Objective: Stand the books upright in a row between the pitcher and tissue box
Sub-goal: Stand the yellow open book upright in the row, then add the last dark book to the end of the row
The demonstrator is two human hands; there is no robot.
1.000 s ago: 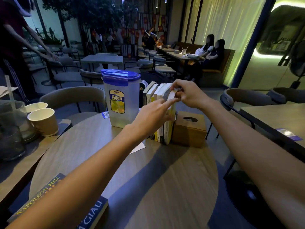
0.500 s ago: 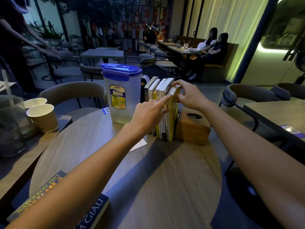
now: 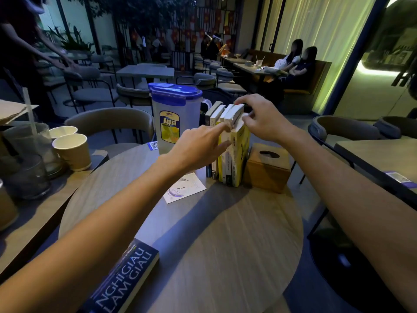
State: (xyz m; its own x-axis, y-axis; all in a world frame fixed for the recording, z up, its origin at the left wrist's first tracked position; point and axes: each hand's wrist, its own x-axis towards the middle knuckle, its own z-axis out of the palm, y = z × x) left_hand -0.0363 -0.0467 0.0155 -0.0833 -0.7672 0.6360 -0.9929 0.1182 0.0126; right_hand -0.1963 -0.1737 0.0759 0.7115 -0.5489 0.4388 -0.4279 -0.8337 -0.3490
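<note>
Several books stand upright in a row on the round wooden table, between a clear pitcher with a blue lid on the left and a wooden tissue box on the right. My left hand reaches from the left, its straight index finger touching the spines near their tops. My right hand sits over the top of the rightmost yellow book, fingers curled on its upper edge. A blue book lies flat at the table's near edge.
A white card lies flat in front of the pitcher. Paper cups and glasses stand on the adjoining table at left. Chairs ring the table, another table is at right, and people sit in the background.
The yellow book has been brought more upright against the row. My right hand shifted over its top, and my left index finger stays on the spines.
</note>
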